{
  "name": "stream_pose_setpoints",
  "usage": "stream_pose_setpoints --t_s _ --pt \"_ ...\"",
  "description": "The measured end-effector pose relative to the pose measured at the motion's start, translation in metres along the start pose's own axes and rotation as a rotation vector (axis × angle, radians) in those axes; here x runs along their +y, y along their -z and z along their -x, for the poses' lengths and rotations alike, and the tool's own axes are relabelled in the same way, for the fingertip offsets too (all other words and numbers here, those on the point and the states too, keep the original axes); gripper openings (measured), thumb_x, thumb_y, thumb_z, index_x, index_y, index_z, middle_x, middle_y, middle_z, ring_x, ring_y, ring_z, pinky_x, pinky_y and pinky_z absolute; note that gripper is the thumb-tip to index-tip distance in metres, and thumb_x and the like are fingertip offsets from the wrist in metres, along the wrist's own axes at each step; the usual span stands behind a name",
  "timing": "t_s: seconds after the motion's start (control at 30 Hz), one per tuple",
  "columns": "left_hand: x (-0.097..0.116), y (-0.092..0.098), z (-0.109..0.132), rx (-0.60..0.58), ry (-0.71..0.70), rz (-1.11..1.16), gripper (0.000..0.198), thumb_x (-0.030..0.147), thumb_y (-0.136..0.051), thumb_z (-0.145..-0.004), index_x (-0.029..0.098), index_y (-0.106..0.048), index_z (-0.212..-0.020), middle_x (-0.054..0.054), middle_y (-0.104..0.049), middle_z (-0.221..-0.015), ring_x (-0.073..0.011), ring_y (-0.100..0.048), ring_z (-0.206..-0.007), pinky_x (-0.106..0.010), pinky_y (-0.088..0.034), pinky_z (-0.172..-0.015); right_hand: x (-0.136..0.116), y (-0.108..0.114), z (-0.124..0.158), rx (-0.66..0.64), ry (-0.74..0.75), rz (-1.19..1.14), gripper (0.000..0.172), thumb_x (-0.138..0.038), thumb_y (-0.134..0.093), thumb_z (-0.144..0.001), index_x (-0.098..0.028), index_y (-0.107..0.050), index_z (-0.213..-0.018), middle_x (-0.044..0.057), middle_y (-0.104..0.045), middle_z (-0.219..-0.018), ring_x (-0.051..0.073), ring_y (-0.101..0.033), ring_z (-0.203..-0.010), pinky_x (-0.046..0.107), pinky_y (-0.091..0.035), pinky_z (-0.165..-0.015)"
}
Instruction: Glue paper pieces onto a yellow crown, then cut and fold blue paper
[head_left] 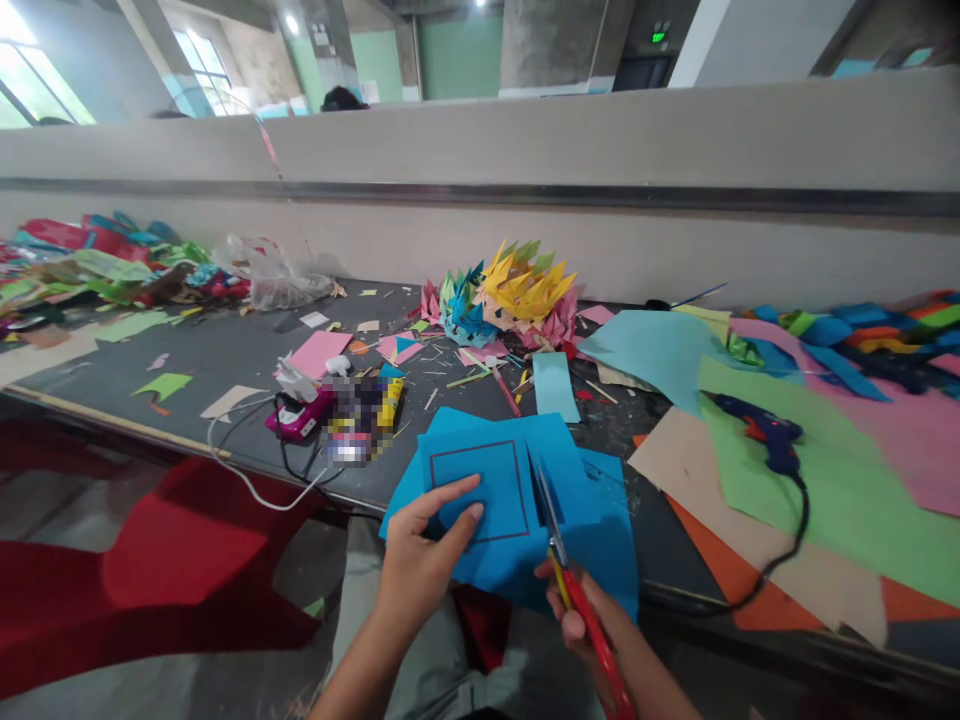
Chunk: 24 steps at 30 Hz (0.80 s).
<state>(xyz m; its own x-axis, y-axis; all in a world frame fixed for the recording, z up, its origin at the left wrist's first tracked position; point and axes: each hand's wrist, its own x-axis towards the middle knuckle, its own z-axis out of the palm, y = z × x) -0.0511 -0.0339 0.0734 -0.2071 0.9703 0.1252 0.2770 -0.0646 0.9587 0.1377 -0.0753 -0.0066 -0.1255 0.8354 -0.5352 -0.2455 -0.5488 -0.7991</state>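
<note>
My left hand [429, 545] grips a blue paper sheet [491, 490] at its near left part, with thumb and forefinger on top and the other fingers hidden. A dark outline of a rectangle is drawn on this sheet. My right hand [589, 610] is closed around scissors [559, 545] with red and yellow handles. Their blades point away from me and lie in a slit in the blue paper, just right of the drawn outline. More blue paper [611, 540] lies underneath, reaching over the table's front edge.
Folded-paper spiky pieces [525, 290] stand at the back among scraps. A glue gun [765, 425] lies on green paper [832, 470] at right, its cord trailing forward. A magenta power strip [300, 415] with cables is on the left. A red chair [202, 560] stands at lower left.
</note>
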Motion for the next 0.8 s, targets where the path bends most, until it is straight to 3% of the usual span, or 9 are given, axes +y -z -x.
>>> stream_pose_setpoints --t_s 0.07,0.23,0.43,0.63,0.8 --pt "0.0 0.002 0.0 0.049 -0.062 -0.019 0.022 0.03 -0.068 -0.068 0.019 -0.075 -0.087 -0.005 -0.073 -0.083 -0.0181 -0.067 -0.065 -0.022 -0.057 -0.054 -0.003 -0.003 0.006 -0.03 -0.036 -0.019 0.051 -0.063 -0.065 -0.06 -0.019 -0.063 -0.086 0.0 -0.057 -0.061 0.01 -0.046 -0.045 0.021 -0.034 -0.041" --pt "0.001 0.006 0.0 0.159 -0.078 0.081 0.021 0.03 -0.07 -0.067 0.02 -0.075 -0.085 -0.001 -0.071 -0.07 -0.0118 -0.059 -0.043 -0.02 -0.053 -0.037 -0.015 -0.011 0.015 -0.101 -0.139 -0.015 0.057 -0.07 -0.054 -0.066 -0.019 -0.06 -0.089 0.0 -0.055 -0.058 0.009 -0.044 -0.043 0.021 -0.031 -0.04" --pt "0.004 0.01 -0.006 0.307 0.003 0.162 0.029 0.033 -0.074 -0.063 0.018 -0.074 -0.088 0.0 -0.069 -0.065 -0.0098 -0.055 -0.041 -0.02 -0.053 -0.036 -0.012 -0.011 0.016 -0.195 -0.122 0.072 0.052 -0.067 -0.048 -0.072 -0.019 -0.06 -0.087 -0.003 -0.054 -0.056 0.007 -0.044 -0.041 0.02 -0.032 -0.043" --pt "0.002 0.008 -0.005 0.307 0.056 0.212 0.033 0.035 -0.076 -0.062 0.017 -0.073 -0.09 0.0 -0.068 -0.065 -0.008 -0.052 -0.038 -0.019 -0.05 -0.034 -0.009 -0.007 0.012 -0.189 -0.071 0.188 0.047 -0.058 -0.064 -0.063 -0.019 -0.061 -0.088 -0.003 -0.055 -0.055 0.01 -0.05 -0.046 0.021 -0.036 -0.046" --pt "-0.003 0.005 -0.003 0.354 0.085 0.278 0.034 0.033 -0.077 -0.061 0.018 -0.073 -0.091 0.002 -0.066 -0.063 -0.007 -0.052 -0.039 -0.017 -0.049 -0.033 -0.013 -0.002 0.015 -0.198 -0.098 0.175 0.044 -0.054 -0.063 -0.066 -0.018 -0.062 -0.091 -0.001 -0.058 -0.063 0.009 -0.05 -0.047 0.021 -0.034 -0.045"
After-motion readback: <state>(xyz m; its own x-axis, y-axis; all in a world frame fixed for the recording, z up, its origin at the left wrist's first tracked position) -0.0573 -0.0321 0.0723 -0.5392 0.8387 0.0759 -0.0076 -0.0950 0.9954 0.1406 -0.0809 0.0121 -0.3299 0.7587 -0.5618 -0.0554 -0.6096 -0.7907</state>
